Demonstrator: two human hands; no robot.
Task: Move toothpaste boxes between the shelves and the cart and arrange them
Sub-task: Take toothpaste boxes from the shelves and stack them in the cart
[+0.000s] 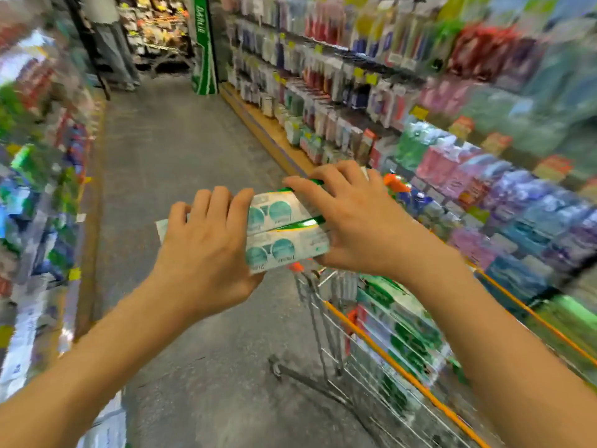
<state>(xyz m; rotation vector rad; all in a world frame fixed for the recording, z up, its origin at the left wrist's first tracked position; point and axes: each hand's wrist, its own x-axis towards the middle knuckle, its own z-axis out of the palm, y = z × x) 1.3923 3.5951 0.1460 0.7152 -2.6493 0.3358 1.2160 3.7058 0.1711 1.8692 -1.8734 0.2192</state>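
Carrying step: left hand [206, 240] and right hand [352, 221], fingers curled, grip two stacked white-and-green cardboard toothpaste boxes [286, 232] above the aisle floor. Next, probably, placement: either the wire shopping cart [371, 347] near right or the blurred product shelves [420, 130] beyond.

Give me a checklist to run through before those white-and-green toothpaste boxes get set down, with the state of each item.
1. Left hand grips the near end of the white-and-green toothpaste boxes: ok.
2. Right hand grips the far end of the same boxes: ok.
3. Boxes held together as one stack, two printed faces aligned: ok.
4. Metal wire shopping cart with orange rim is close by, below and to the right of the hands: ok.
5. Free room in the cart, which already holds green-and-white boxes: cannot tell, too blurred.
6. Open slot on the product shelves at right: cannot tell, motion blur.
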